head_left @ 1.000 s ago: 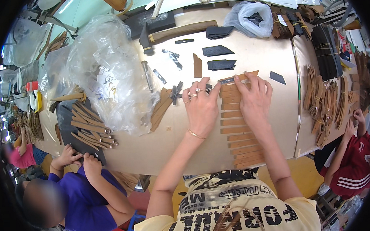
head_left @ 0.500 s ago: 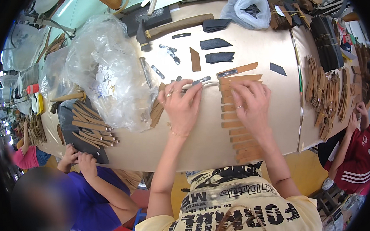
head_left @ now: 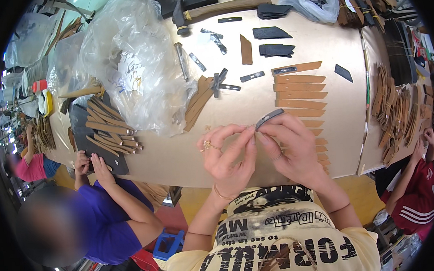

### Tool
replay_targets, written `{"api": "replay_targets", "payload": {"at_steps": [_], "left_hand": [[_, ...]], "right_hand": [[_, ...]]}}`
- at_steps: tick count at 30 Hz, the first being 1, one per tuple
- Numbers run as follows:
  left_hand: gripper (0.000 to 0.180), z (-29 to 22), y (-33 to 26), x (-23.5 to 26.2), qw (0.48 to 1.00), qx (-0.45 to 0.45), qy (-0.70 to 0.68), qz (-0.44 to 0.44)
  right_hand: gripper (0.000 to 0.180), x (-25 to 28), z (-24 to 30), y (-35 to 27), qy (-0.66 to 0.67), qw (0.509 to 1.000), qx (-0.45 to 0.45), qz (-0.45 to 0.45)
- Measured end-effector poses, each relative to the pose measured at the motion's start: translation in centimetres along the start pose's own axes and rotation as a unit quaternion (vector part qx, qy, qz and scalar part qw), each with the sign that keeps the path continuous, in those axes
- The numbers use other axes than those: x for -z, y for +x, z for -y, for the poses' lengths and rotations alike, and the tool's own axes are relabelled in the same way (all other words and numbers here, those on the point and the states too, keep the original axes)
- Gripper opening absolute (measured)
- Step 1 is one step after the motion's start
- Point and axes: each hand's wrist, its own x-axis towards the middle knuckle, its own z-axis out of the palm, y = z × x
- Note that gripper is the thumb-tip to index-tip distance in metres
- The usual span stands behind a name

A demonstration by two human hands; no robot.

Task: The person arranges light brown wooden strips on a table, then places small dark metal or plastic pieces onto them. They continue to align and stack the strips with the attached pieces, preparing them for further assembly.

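We see both hands raised at lower centre: the left hand (head_left: 226, 157) and right hand (head_left: 292, 148) pinch one thin, dark, slightly curved metal strip (head_left: 268, 118) between their fingertips. Behind lies a column of flat tan leather strips (head_left: 300, 88). At upper left a crinkled clear plastic bag (head_left: 132, 61) covers the table (head_left: 178, 152).

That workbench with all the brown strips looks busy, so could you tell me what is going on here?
A person at the table holds a small dark metal strip up between the fingertips of the left hand and right hand. A column of brown leather strips lies laid out just beyond. To the left, a co-worker in purple handles another pile of brown strips.
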Motion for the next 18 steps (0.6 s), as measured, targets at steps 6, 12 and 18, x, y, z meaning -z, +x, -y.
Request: {"api": "replay_targets", "payload": {"at_steps": [6,12,18], "left_hand": [[0.03,0.8,-0.4,0.4,0.999,-0.017,-0.047,0.005],[0.028,1.3,-0.7,1.1,0.998,0.015,-0.061,0.012],[0.026,1.8,-1.4,1.6,0.998,0.018,-0.061,0.01]], "right_hand": [[0.019,1.0,-0.5,-0.3,0.32,0.917,-0.237,-0.014],[0.015,1.2,-1.8,-0.9,0.423,0.883,-0.203,0.017],[0.011,1.3,-2.0,-1.1,0.421,0.88,-0.219,0.035]]}}
